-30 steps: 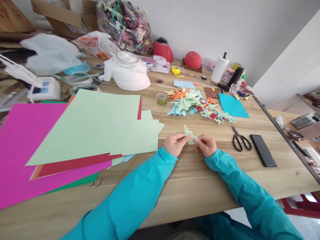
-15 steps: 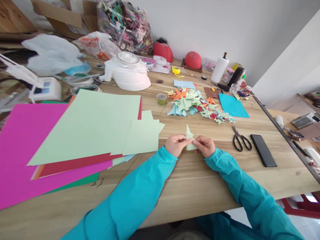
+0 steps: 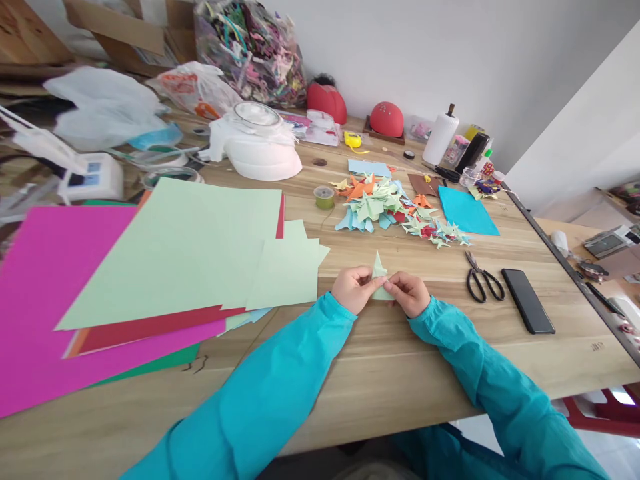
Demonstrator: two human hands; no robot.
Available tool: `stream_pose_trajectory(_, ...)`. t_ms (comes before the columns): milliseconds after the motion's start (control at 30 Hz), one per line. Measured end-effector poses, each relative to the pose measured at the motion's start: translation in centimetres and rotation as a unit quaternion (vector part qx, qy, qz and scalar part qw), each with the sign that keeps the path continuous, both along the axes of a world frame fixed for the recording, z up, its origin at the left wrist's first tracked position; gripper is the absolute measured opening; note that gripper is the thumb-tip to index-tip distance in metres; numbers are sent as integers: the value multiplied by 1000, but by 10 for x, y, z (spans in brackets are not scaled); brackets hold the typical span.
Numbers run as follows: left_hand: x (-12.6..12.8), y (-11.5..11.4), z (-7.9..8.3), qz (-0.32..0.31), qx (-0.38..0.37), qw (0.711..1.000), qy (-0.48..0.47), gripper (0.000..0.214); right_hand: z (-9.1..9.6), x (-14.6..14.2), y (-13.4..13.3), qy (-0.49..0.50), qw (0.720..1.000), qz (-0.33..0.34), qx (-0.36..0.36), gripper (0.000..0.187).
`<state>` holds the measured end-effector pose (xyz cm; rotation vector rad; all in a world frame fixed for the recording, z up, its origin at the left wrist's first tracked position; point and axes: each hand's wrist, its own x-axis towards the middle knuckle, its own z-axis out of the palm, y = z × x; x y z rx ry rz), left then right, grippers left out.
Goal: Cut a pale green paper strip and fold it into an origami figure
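Observation:
Between my two hands is a small piece of folded pale green paper (image 3: 379, 268), its pointed tip standing up and away from me. My left hand (image 3: 354, 288) pinches its left side with thumb and fingers. From the right, my right hand (image 3: 409, 292) pinches the paper's other edge, the thumbs close together. The lower part of the paper is partly covered by my fingers. Beyond the hands lies a pile of folded paper cranes (image 3: 373, 205) in green, orange, blue and red. To the left is a stack of pale green paper sheets (image 3: 200, 247).
Right of my hands lie black-handled scissors (image 3: 481, 277) and a phone (image 3: 528, 300). A turquoise sheet (image 3: 467, 210) and a spool (image 3: 324, 197) are farther back. Magenta paper (image 3: 40, 320) spreads at far left. White caps (image 3: 260, 150) and plastic bags (image 3: 105, 107) crowd the back left.
The paper's upright tip has tilted slightly to the right, and its point looks a little broader. Both hands keep their pinch in nearly the same place.

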<state>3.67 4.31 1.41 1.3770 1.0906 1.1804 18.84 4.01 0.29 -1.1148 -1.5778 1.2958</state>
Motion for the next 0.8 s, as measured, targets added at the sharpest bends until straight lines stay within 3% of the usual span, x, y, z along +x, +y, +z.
stream_pose_trajectory(133, 0, 1, -2, 2, -28, 1000, 2, 23, 0, 1, 0, -20, 1000, 2, 15, 34)
stream_pose_trajectory(300, 1, 2, -1, -5, -66, 997, -33, 25, 2, 2, 3, 23, 999, 8, -36, 36)
stream_pose_trajectory(600, -2, 2, 2, 37, 2, 998, 50, 30, 1, 2, 5, 68, 994, 28, -77, 37)
stream_pose_trajectory(800, -2, 2, 2, -27, 28, 996, 84, 37, 4, 2, 6, 85, 993, 14, -79, 36)
